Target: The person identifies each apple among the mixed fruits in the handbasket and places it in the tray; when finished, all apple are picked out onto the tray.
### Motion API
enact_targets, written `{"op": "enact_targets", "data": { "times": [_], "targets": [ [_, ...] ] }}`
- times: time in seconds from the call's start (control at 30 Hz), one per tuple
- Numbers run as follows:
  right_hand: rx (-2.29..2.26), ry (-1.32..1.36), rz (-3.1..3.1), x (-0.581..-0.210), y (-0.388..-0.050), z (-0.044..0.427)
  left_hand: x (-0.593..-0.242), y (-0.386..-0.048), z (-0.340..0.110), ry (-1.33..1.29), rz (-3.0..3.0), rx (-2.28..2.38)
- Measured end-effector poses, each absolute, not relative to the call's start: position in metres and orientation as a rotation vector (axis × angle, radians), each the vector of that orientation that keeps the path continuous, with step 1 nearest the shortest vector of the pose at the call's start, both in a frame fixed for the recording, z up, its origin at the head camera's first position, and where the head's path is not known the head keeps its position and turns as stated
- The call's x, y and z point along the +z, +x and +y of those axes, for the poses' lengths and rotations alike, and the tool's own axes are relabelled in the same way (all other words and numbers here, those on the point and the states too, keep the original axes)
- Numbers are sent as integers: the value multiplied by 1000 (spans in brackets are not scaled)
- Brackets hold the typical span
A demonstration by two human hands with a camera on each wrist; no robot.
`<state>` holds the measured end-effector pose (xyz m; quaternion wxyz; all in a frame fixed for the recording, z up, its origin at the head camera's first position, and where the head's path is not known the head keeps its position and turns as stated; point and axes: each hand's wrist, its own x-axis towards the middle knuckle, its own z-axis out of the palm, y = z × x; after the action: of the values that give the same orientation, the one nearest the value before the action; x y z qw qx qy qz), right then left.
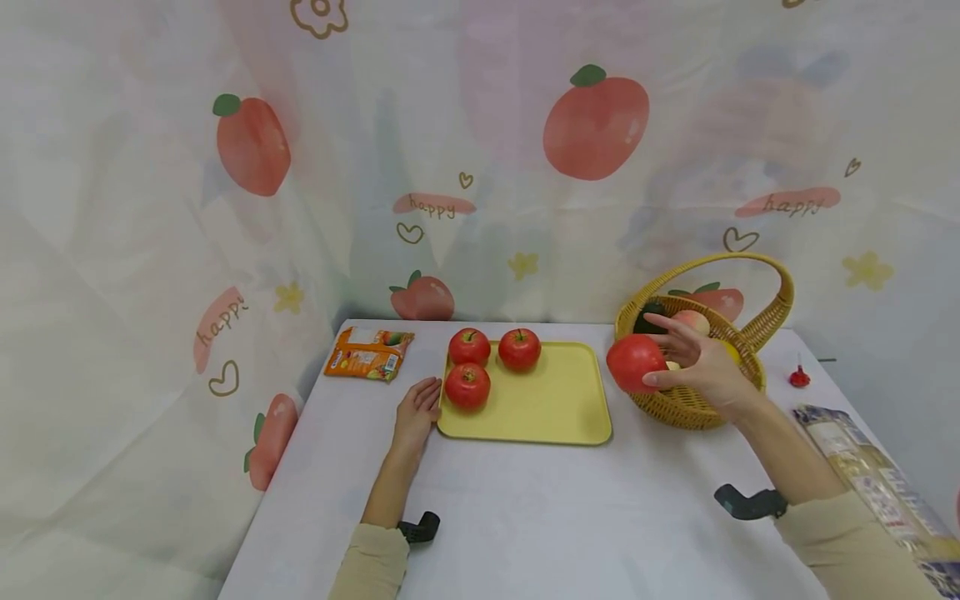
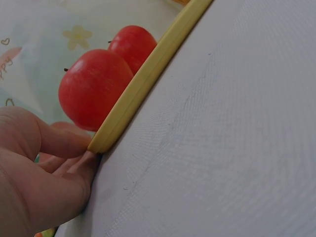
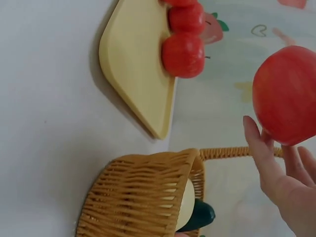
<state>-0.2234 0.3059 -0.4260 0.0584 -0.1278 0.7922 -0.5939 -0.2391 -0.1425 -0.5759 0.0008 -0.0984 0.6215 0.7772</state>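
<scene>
My right hand [image 1: 705, 371] grips a red apple [image 1: 636, 363] between thumb and fingers, raised in front of the basket's left side. In the right wrist view that apple [image 3: 287, 95] is off the table. At the left side of the yellow tray [image 1: 551, 400] is my left hand [image 1: 415, 417]. The left wrist view shows its thumb and fingers pinching the tray's rim [image 2: 143, 79] at a corner. Three red apples stand on the tray's left half: a back left apple [image 1: 469, 347], a back middle apple [image 1: 519, 350] and a front left apple [image 1: 467, 387].
A wicker basket [image 1: 678, 408] with a tall handle holds a dark green item [image 1: 649, 318], a pinkish fruit [image 1: 692, 322] and other produce. An orange packet [image 1: 367, 353] lies back left. At the right edge are a small red object [image 1: 799, 377] and a clear-and-blue package [image 1: 873, 479].
</scene>
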Motion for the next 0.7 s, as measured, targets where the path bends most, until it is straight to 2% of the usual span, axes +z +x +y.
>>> {"op": "enact_targets", "data": {
  "times": [0.27,0.7],
  "targets": [
    [-1851,-446,2278,-426,-224,291,-576,-239,-143,-292,1953,2445],
    [-1734,-457,2393,-448,-229,265,-574,-239,-143,-330,1952,2419]
  ]
}}
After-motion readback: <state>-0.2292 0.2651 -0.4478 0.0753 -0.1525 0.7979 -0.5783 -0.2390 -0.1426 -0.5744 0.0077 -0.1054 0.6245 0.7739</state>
